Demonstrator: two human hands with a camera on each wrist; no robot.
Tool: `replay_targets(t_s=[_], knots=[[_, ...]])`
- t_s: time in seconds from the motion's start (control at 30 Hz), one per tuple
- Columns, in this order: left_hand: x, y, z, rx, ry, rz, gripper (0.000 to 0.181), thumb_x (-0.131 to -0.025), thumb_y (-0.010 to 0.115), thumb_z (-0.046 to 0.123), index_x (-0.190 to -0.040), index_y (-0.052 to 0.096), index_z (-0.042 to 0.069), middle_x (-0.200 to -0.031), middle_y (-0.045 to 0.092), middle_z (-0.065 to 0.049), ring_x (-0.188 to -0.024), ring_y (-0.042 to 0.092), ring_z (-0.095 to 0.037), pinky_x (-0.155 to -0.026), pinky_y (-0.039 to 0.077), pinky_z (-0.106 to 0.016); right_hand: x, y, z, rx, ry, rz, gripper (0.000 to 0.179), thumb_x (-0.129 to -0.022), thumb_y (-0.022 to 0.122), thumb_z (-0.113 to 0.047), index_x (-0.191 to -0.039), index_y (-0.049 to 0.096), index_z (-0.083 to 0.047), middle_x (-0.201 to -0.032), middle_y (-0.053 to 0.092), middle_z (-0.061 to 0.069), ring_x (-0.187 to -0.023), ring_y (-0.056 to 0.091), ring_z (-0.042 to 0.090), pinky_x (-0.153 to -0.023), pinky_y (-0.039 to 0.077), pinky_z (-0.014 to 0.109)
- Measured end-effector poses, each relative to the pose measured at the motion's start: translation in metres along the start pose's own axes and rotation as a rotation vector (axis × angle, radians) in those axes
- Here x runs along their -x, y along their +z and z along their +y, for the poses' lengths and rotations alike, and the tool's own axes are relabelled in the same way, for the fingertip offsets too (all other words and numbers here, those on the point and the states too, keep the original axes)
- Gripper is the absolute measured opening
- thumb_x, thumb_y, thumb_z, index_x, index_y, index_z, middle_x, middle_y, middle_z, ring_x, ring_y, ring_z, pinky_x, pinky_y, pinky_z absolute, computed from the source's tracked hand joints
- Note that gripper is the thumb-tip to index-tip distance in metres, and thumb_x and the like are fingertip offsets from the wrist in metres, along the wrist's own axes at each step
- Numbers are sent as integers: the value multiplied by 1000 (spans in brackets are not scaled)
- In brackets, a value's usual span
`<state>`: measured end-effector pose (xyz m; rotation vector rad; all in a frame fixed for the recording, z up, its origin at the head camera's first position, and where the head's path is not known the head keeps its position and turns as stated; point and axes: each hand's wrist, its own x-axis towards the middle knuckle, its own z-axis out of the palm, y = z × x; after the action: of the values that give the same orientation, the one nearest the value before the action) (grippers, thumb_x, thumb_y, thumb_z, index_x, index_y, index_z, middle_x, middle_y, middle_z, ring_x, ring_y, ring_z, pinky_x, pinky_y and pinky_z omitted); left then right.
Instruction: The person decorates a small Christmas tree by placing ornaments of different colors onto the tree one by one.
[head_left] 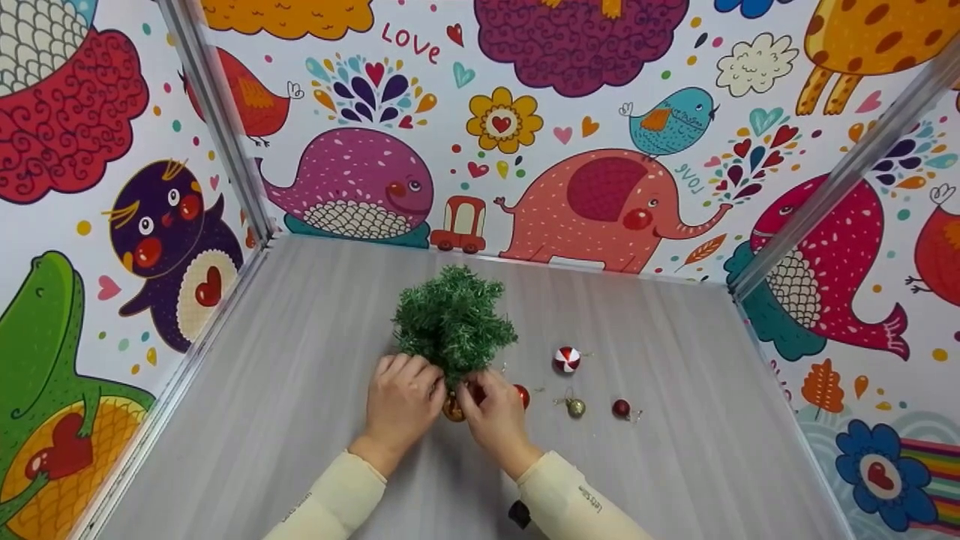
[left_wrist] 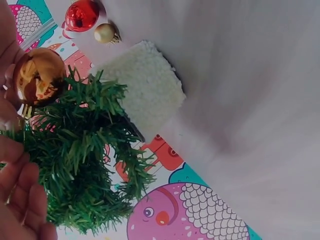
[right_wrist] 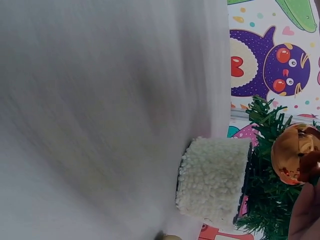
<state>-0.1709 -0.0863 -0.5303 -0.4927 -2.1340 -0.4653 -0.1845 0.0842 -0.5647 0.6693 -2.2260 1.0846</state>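
A small artificial Christmas tree [head_left: 454, 319] stands in front of me, its square base covered in white fleece [left_wrist: 150, 85]. Between my hands, a shiny copper-gold Christmas ball [left_wrist: 40, 77] hangs at the near side of the branches, its cap turned toward the fingers. My right hand [head_left: 495, 416] pinches at the top of this ball, by its cap and loop. Curled fingers of my left hand [head_left: 405, 401] grip a branch tip just beside it. In the head view the hands hide much of the ball [head_left: 454, 409].
Right of the tree lie a red ball [head_left: 523, 395], a red-and-white striped ball [head_left: 568, 359], a small gold ball [head_left: 575, 407] and a small dark red ball [head_left: 621, 408]. A black object [head_left: 519, 514] is by the right sleeve. Patterned panels [head_left: 502, 187] surround the grey table [head_left: 675, 465].
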Motion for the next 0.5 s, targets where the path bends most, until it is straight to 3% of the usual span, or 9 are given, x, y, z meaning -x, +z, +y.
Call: replay_targets(t_s=[0.3,0.5], knots=[[1,0,3,31,-43,-20,3,-76,75,12,-75,72,11,-73,64,-1,-65,57,-24,-63,44,-41,-1,-2,-2,-24,25,-35,14,-89,72,-10,-82,62,-17,-74,55,-6,-62,51,5,-52,44,21],[2,0,2,30,-63,-38,5,-73,78,13,-75,73,12,-73,65,0,-66,57,-23,-63,44,-40,-2,-2,-1,-28,-12,-8,15,-87,74,-8,-81,63,-17,-73,55,-6,-61,50,4,-52,43,19]])
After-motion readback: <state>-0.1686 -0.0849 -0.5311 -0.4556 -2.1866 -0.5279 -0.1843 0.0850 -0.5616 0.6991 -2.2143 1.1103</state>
